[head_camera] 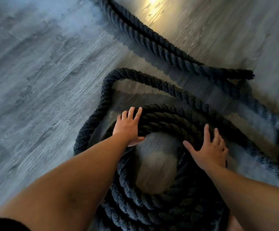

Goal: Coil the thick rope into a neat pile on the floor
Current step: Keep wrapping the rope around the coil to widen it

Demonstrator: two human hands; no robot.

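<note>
Resting on rope coil [167, 121] | L hand [129, 128] flat | R hand [209, 151] splayed

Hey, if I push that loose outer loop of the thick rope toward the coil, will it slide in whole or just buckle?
Probably buckles: the loose loop kinks sharply at its far corner. Likely heavy, being thick and tightly twisted, lying flat on the floor. Its fuzzy surface should drag rather than slip, so the coil will likely stay put.
</note>
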